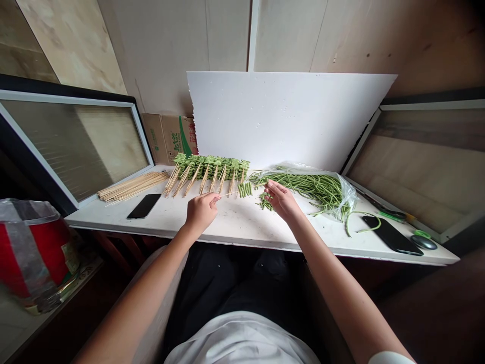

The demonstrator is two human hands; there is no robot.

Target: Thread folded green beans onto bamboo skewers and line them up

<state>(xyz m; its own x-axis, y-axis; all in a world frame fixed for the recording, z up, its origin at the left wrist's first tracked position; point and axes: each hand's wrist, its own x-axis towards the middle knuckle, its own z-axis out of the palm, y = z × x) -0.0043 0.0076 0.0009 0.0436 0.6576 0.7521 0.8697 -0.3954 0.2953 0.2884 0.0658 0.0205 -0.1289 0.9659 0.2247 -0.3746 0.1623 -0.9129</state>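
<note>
Through the head camera I have the left hand (202,212) closed on the blunt end of a thin skewer (228,194), which I take to be a way of keeping its far end clear and steady. A row of short bean pieces (244,190) sits crosswise on it, side by side like ladder rungs. The right hand (281,198) has its fingertips pinched together just beyond that row; what lies between them is too small for me to make out. Loose cut pieces (264,203) lie beneath the right hand, probably kept there for a short reach.

To my right, long beans (312,187) spill, ropy and tangled, from a crinkled clear plastic bag (347,194). Along the back, loaded skewers (212,169) are stacked with their green ends towards the wall and pale sticks fanned forward, presumably to leave the handles easy to grab. Bare skewers (132,187), straight and woody, lie bundled at the left, near a flat glossy phone (144,206). Behind it all, a smooth white board (288,116) with ragged side edges leans on the wall, perhaps as a splash guard.
</note>
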